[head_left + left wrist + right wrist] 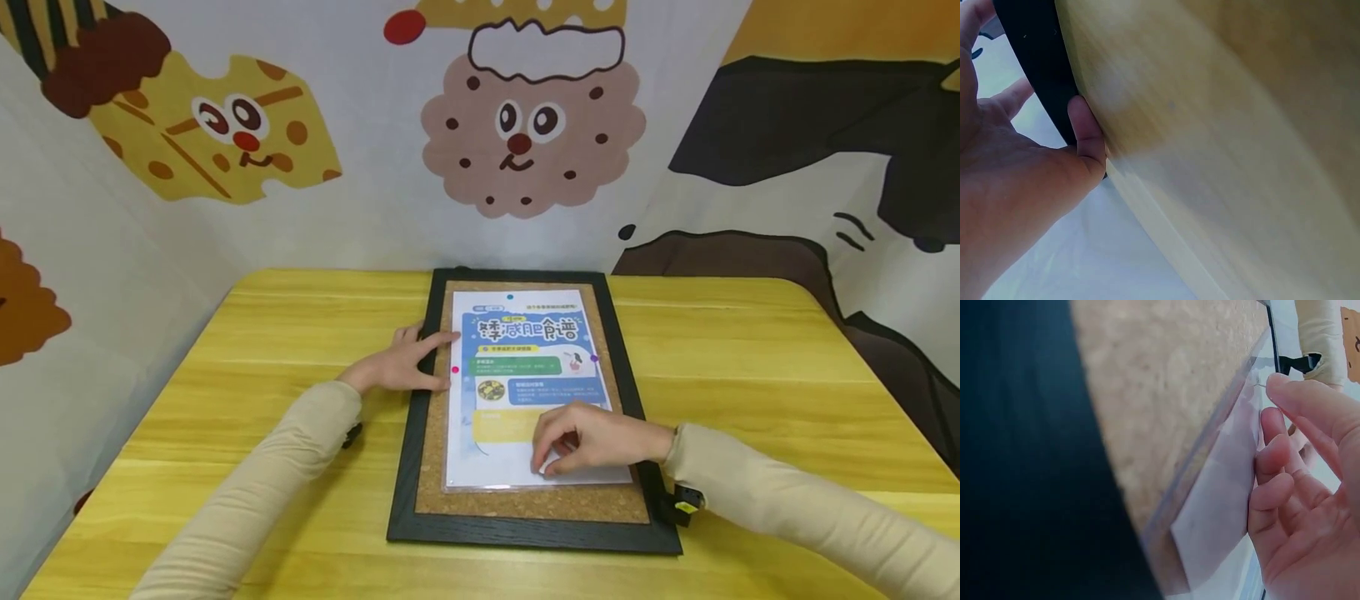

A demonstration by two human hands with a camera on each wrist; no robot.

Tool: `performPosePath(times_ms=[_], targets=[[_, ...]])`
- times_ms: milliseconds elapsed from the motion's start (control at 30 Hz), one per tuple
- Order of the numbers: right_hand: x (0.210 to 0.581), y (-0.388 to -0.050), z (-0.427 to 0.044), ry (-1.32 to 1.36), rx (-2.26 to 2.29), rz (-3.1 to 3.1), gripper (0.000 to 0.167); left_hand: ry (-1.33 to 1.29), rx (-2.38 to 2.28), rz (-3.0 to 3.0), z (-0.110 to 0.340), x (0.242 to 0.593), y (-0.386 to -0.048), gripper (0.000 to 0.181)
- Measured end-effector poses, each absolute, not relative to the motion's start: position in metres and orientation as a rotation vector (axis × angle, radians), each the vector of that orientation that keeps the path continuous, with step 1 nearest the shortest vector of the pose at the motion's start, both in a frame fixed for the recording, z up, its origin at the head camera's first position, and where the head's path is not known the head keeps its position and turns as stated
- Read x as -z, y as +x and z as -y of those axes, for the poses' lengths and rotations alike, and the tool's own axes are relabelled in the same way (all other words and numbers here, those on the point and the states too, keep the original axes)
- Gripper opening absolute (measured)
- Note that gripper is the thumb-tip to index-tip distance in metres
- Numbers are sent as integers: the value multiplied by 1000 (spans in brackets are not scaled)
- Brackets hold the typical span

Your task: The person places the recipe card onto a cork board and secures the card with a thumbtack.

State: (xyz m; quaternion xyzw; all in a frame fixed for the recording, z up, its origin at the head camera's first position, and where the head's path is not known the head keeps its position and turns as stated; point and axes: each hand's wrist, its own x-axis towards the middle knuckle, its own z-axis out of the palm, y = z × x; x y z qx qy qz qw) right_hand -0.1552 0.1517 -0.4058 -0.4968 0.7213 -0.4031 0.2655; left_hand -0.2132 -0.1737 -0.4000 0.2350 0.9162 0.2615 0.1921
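A printed poster with a clear plastic border lies on a cork board in a black frame. Pushpins sit at its edges: teal at the top, pink at the left, purple at the right. My left hand spreads over the frame's left side, two fingertips at the poster's left edge. Above the poster's lower part, my right hand pinches a small pushpin, whose thin needle shows in the right wrist view. Fingers mostly hide its head.
The board lies on a yellow wood-grain table, near its back edge. Behind it hangs a white cloth printed with cartoon food faces. A black band with a small device is on the right wrist.
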Motion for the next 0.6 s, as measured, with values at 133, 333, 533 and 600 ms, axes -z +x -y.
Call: performPosePath(times_ms=[133, 333, 533, 600], targets=[[406, -154, -151, -1336, 1078, -1957, 12, 666, -741, -2571, 174, 401, -213, 81], [408, -153, -151, -1310, 1070, -1955, 13, 657, -733, -2578, 174, 401, -212, 80], [409, -152, -152, -1299, 1062, -1959, 13, 659, -746, -2579, 173, 401, -212, 80], [408, -152, -152, -1302, 1061, -1960, 12, 660, -749, -2579, 173, 401, -211, 80]])
